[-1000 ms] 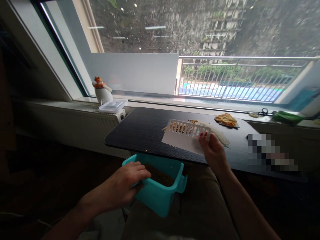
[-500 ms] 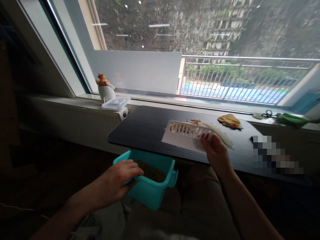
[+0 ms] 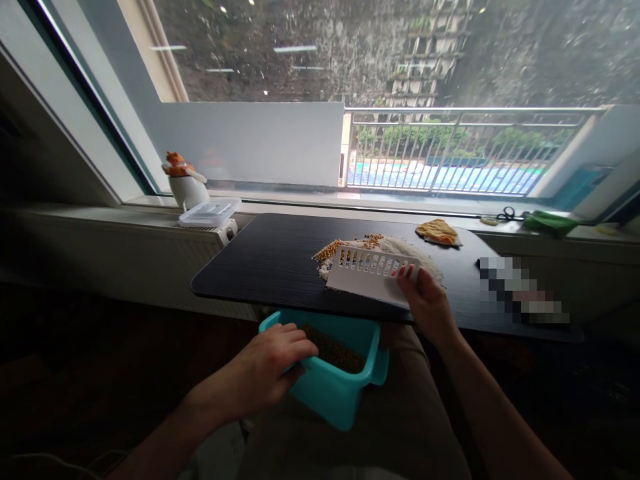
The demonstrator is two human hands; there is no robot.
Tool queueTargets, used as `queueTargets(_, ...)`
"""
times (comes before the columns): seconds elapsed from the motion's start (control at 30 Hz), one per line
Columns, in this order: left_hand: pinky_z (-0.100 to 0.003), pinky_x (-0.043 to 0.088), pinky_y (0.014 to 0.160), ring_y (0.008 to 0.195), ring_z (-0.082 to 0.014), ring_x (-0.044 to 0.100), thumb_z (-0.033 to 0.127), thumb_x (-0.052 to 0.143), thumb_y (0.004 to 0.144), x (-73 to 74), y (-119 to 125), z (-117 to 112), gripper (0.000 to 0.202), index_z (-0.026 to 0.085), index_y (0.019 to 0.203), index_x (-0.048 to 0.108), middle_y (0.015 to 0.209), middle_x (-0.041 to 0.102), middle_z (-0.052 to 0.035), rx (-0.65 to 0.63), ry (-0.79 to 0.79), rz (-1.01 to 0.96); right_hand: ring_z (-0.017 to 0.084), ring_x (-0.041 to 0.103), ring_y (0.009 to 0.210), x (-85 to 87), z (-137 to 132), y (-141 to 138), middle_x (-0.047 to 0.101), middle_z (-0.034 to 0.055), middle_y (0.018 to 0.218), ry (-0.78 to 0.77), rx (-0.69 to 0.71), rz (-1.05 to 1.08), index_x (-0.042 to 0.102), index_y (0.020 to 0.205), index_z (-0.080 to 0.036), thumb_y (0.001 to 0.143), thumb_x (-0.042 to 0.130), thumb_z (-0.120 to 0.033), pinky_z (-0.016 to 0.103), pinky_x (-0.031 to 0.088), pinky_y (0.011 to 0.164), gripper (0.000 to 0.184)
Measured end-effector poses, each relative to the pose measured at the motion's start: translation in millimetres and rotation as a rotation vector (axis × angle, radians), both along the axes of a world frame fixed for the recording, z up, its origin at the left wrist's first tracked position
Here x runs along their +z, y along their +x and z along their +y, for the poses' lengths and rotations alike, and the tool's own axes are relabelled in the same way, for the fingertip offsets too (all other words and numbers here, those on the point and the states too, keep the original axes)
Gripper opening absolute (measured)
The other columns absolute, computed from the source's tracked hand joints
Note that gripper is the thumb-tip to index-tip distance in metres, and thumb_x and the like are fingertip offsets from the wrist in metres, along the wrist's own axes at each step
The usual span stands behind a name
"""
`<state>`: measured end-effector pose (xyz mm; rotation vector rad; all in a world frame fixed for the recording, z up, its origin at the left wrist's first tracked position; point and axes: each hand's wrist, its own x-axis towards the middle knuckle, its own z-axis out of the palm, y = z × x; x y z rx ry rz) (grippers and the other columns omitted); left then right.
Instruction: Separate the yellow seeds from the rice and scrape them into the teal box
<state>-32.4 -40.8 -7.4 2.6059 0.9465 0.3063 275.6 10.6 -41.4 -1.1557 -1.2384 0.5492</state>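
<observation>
My left hand is closed over the near left rim of a turquoise plastic bin, held at the front edge of the table. Small dark greenish grains lie inside the bin. With my right hand I grip the right end of a flat white plastic scraper that has a row of slots along its upper part. The scraper stands tilted on the dark table, in front of a heap of white grains and yellow kernels. It hides part of the heap.
A folded tan cloth lies at the table's back right. A blurred-out object is at the right. On the sill are a white pot with an orange figure, a clear plastic lid and a green bag.
The view has shifted to the right. The bin and my left hand have come nearer the scraper. The scraper is lower, and more yellow kernels show behind its left end.
</observation>
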Motion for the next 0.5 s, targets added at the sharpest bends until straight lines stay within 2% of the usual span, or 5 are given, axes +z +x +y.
queueTargets(0.27, -0.034, 0.044, 0.088, 0.097, -0.0204, 0.059, 0.004, 0.055, 0.091, -0.5, 5, 1, 0.023, 0.022, 0.103, 0.063, 0.100, 0.065, -0.0021, -0.016, 0.004, -0.021, 0.018, 0.060, 0.077, -1.5, 2, 0, 0.068, 0.0013, 0.081, 0.007, -0.020, -0.007, 0.067, 0.084, -0.024, 0.078, 0.070, -0.064, 0.034, 0.052, 0.076, 0.041)
queueTargets(0.4, -0.034, 0.044, 0.088, 0.097, -0.0206, 0.059, 0.004, 0.057, 0.090, -0.9, 4, 1, 0.023, 0.022, 0.103, 0.062, 0.100, 0.065, -0.0017, -0.013, 0.000, -0.013, 0.019, 0.063, 0.082, -5.0, -8, 1, 0.070, 0.0026, 0.086, -0.001, 0.042, -0.032, 0.068, 0.087, -0.024, 0.080, 0.069, -0.062, 0.034, 0.053, 0.079, 0.038)
queueTargets(0.5, -0.032, 0.044, 0.086, 0.097, -0.0202, 0.059, 0.003, 0.057, 0.090, -1.8, 4, 1, 0.024, 0.022, 0.104, 0.062, 0.100, 0.065, -0.0016, -0.015, 0.009, -0.021, 0.020, 0.063, 0.079, -3.0, -18, 5, 0.071, 0.0034, 0.086, -0.047, 0.095, -0.030, 0.070, 0.088, -0.025, 0.080, 0.071, -0.061, 0.033, 0.053, 0.075, 0.037)
